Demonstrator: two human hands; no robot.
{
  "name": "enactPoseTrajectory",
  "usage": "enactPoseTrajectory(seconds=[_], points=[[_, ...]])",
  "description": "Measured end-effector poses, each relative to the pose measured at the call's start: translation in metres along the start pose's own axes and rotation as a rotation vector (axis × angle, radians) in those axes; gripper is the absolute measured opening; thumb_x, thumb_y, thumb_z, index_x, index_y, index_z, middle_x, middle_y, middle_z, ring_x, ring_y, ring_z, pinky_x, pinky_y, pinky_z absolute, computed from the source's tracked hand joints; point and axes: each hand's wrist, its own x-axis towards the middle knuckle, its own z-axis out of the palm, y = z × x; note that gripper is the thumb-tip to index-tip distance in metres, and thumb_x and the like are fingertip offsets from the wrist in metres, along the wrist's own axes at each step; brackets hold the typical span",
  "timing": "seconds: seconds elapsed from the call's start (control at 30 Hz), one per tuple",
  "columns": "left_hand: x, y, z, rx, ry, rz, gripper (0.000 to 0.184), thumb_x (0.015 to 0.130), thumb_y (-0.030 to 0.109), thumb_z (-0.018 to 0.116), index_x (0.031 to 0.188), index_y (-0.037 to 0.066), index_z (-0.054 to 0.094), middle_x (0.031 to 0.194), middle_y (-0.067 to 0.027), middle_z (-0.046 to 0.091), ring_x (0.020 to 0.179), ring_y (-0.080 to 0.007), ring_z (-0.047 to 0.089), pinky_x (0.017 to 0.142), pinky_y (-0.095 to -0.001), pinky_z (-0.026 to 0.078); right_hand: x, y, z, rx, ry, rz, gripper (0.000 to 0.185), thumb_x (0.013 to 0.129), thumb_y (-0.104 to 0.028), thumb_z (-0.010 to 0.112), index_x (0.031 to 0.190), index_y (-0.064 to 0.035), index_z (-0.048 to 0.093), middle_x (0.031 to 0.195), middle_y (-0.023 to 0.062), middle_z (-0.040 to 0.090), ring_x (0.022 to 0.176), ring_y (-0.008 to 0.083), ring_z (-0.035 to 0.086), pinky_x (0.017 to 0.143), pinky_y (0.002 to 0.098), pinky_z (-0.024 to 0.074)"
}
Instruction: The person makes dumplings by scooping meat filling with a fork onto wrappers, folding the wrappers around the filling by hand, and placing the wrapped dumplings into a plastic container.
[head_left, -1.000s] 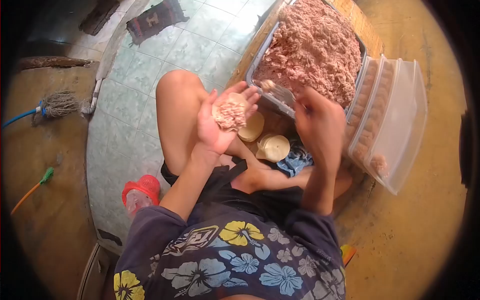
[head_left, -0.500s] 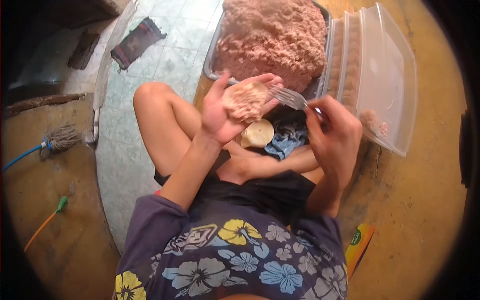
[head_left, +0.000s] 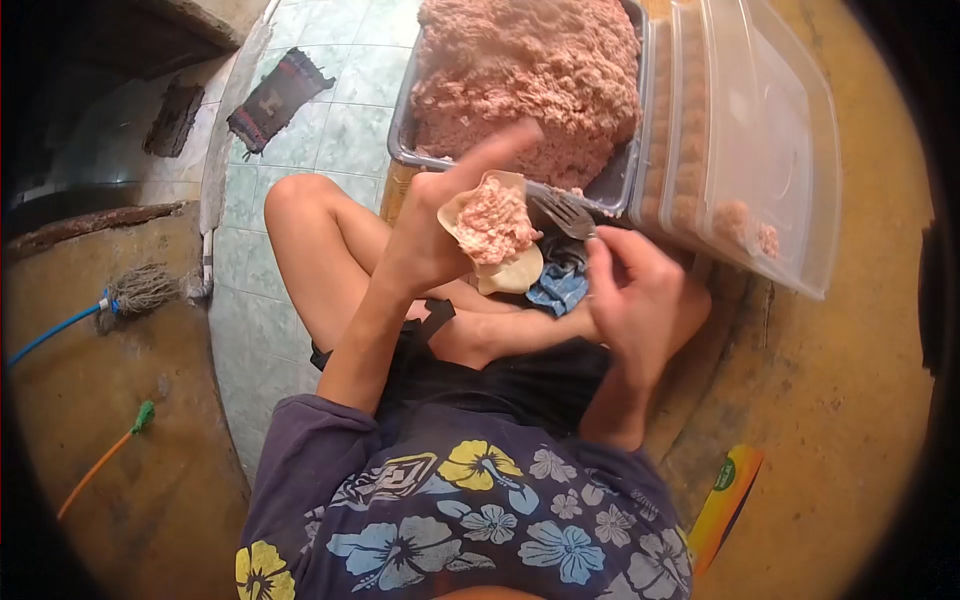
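Note:
My left hand holds a pale round dumpling wrapper heaped with pink minced filling. The thumb points up and away, while the fingers under the wrapper are mostly hidden. In my right hand is a metal fork, its tines just to the right of the filled wrapper. More pale wrappers lie in a pile below, partly covered by the held one. Beyond both hands, a grey tray carries a large mound of minced meat.
Clear plastic containers with rows of pieces stand right of the tray. A blue cloth lies near my crossed legs. A yellow box is on the floor at right; a mop and small mat are at left.
My left hand has turned its palm sideways, tilting the filled wrapper to face me. My right hand has drawn the fork slightly left and down. The view has shifted a little.

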Motion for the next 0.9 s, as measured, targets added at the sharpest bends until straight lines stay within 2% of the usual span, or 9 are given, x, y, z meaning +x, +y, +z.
enactPoseTrajectory(seconds=[0.1,0.23,0.43,0.5,0.57,0.63,0.7,0.8,0.9], points=[[-0.006,0.008,0.005,-0.004,0.335,0.109,0.08,0.069,0.013,0.088,0.139,0.002,0.052,0.076,-0.0082,0.069,0.067,-0.0096,0.065,0.065,-0.0269,0.054,-0.008,0.037,0.053,0.439,-0.064,0.013,0.008,0.083,0.003,0.065,0.091,0.0049,0.068,0.074,0.012,0.065,0.06,0.0176,0.061,0.056,0.028,0.0473],[-0.01,0.004,0.01,0.036,0.267,0.128,0.076,0.068,0.011,0.089,0.136,0.004,0.056,0.073,-0.0058,0.069,0.071,-0.009,0.067,0.064,-0.0236,0.054,-0.009,0.005,0.041,0.402,-0.16,-0.313,0.014,0.083,0.008,0.062,0.094,0.0051,0.068,0.075,0.0115,0.066,0.061,0.0161,0.061,0.055,0.0274,0.0466],[-0.01,0.016,0.005,0.044,0.27,0.255,0.073,0.064,0.002,0.09,0.129,0.003,0.057,0.073,0.0017,0.057,0.066,-0.0067,0.052,0.063,-0.0196,0.047,-0.019,-0.009,0.05,0.411,-0.116,-0.266,0.015,0.082,0.008,0.064,0.095,0.0043,0.069,0.077,0.0133,0.067,0.065,0.0196,0.065,0.059,0.028,0.0502],[-0.012,0.023,-0.004,0.082,0.367,0.04,0.084,0.063,0.006,0.091,0.135,0.0,0.048,0.085,-0.001,0.059,0.076,-0.0089,0.056,0.071,-0.0228,0.048,-0.017,-0.005,0.051,0.242,-0.196,-0.176,0.012,0.084,0.005,0.067,0.095,0.0031,0.07,0.079,0.0096,0.069,0.068,0.0144,0.065,0.062,0.0272,0.0508],[-0.016,0.02,-0.01,0.031,0.43,-0.05,0.091,0.062,0.009,0.092,0.138,-0.001,0.043,0.098,-0.0042,0.061,0.086,-0.0114,0.058,0.079,-0.0257,0.049,-0.013,0.012,0.062,0.52,-0.184,-0.032,0.011,0.087,-0.001,0.07,0.096,0.0039,0.069,0.082,0.0059,0.07,0.071,0.0103,0.063,0.062,0.0264,0.0507],[-0.03,0.016,0.025,0.07,0.34,0.128,0.092,0.064,0.012,0.09,0.14,0.0,0.041,0.135,-0.0139,0.047,0.117,-0.0175,0.051,0.101,-0.035,0.044,0.008,-0.011,0.06,1.085,-0.354,0.124,0.021,0.092,-0.006,0.068,0.109,0.0065,0.065,0.092,0.0035,0.07,0.076,0.0085,0.062,0.068,0.0237,0.0501],[-0.036,0.007,0.035,-0.248,0.333,0.169,0.095,0.064,0.009,0.089,0.144,0.0,0.038,0.133,-0.0143,0.052,0.113,-0.0187,0.056,0.097,-0.0333,0.047,0.018,0.004,0.054,1.323,-0.603,0.22,0.021,0.093,-0.005,0.065,0.112,0.0049,0.065,0.093,0.0014,0.069,0.078,0.0085,0.062,0.068,0.0242,0.0504],[-0.015,0.002,0.0,-0.567,0.045,-0.087,0.096,0.064,0.007,0.089,0.145,0.001,0.038,0.128,-0.0145,0.06,0.104,-0.0177,0.063,0.089,-0.0297,0.052,0.015,-0.031,0.063,1.009,-0.404,0.116,0.02,0.094,-0.009,0.063,0.11,0.0036,0.066,0.088,0.0027,0.069,0.076,0.0079,0.061,0.063,0.0269,0.0501],[-0.008,0.009,-0.018,-0.16,0.242,0.001,0.097,0.061,0.008,0.093,0.143,0.0,0.042,0.122,-0.0166,0.062,0.102,-0.018,0.063,0.088,-0.0279,0.053,0.0,-0.024,0.049,0.381,-0.276,-0.038,0.015,0.094,-0.004,0.057,0.105,0.0023,0.065,0.082,0.0117,0.068,0.071,0.0176,0.066,0.061,0.0334,0.0504]])
